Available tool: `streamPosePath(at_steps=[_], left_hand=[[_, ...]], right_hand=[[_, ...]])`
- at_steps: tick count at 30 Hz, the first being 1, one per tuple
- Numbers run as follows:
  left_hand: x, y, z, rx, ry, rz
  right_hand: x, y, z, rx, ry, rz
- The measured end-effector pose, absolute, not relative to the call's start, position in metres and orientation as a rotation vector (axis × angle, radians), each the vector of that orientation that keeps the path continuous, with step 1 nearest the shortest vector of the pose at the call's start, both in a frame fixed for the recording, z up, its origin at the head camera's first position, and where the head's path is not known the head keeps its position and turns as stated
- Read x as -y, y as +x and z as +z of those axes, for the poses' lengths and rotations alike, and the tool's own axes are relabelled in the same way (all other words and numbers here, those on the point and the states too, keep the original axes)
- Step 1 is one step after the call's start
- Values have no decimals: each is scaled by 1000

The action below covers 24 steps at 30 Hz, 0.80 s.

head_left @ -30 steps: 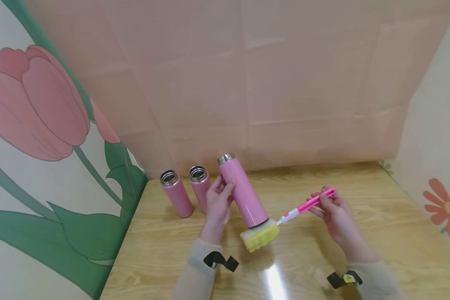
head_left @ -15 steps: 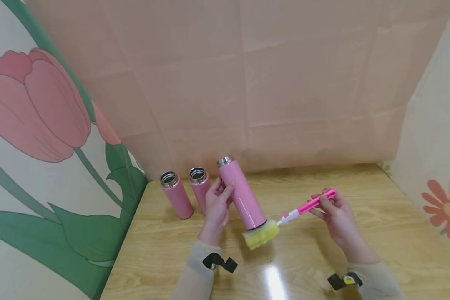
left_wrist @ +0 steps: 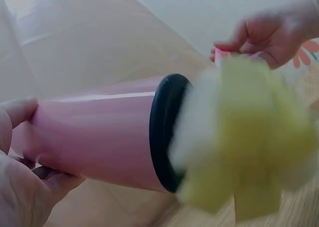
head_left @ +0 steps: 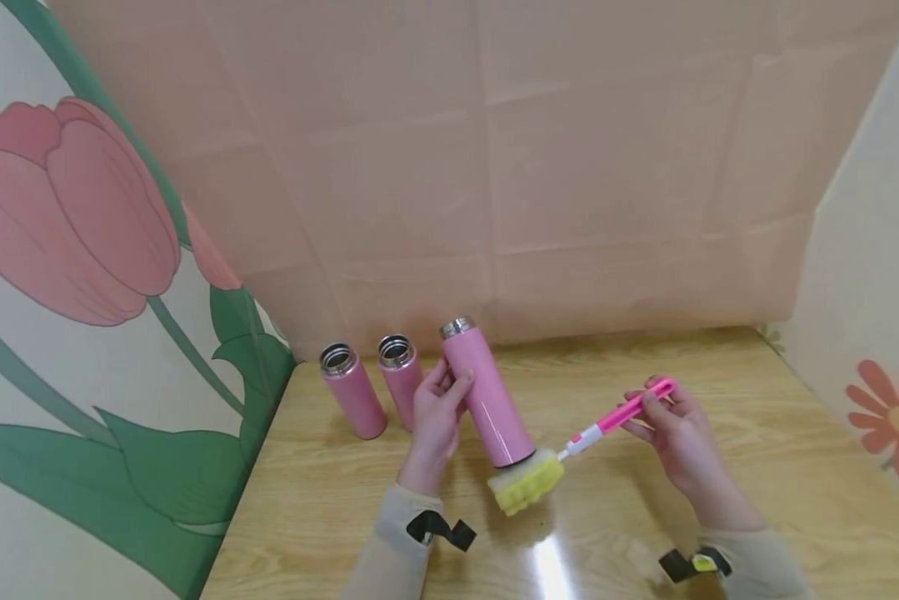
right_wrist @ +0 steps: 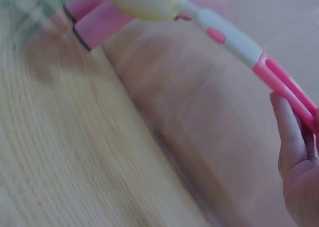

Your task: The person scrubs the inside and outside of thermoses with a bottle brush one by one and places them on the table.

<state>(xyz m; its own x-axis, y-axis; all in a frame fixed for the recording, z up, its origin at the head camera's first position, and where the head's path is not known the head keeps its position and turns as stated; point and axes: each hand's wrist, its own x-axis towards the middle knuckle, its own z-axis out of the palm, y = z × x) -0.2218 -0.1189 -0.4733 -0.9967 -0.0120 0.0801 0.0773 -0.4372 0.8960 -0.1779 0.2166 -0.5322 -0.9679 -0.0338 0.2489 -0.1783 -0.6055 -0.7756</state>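
My left hand (head_left: 436, 412) grips a pink thermos bottle (head_left: 488, 398) round its middle, tilted with its steel neck up and away. The dark base (left_wrist: 167, 132) faces me in the left wrist view. Against that base lies the yellow and white sponge head (head_left: 527, 483) of a bottle brush. Its pink and white handle (head_left: 621, 414) runs up to the right, where my right hand (head_left: 677, 429) pinches it near the end. In the right wrist view the brush handle (right_wrist: 284, 85) crosses the upper right, with my fingers (right_wrist: 286, 127) on it.
Two more pink bottles, a left one (head_left: 353, 392) and a right one (head_left: 400, 375), stand uncapped at the back left of the wooden table (head_left: 307, 517). The right one is partly behind my left hand. A beige sheet (head_left: 606, 167) hangs behind the table.
The held bottle and the sponge head shift slightly against each other, small moves down and to the right. Both hands keep their holds. The two standing bottles stay put.
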Motion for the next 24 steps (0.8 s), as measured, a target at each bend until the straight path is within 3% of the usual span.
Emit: streamPosePath(at_steps=[17,24], left_hand=[[118,-232,-486,1859,-128,-2330],[119,-241,-495,1902,-153,-2273]], right_hand=[[-244,-177,-526,1330,254,2753],[-256,-180,-522,1157,78,2790]])
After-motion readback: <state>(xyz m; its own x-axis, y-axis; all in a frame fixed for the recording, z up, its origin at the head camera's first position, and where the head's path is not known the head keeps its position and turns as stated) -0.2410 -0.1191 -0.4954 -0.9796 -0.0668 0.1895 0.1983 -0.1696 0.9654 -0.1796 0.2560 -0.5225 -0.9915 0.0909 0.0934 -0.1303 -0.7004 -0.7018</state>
